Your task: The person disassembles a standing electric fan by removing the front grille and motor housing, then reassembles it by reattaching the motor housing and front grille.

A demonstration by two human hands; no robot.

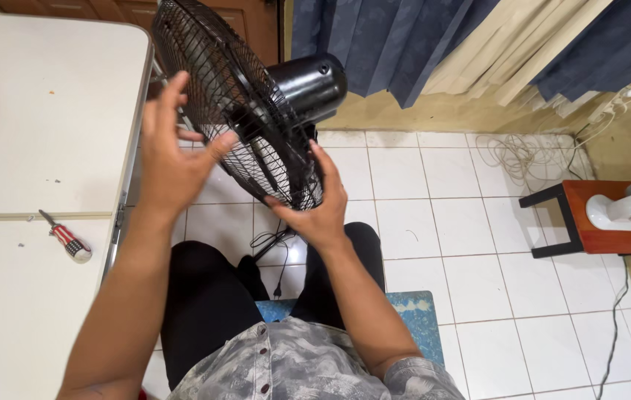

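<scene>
Fan (256,111) held between both hands, above the knees; desk (41,148) to its left carrying two screwdrivers (66,238); stool (582,218) far right.

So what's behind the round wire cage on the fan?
Behind the black fan cage sits the shiny black motor housing. Dark blades show faintly through the wires; the cage hides their shape.
</scene>
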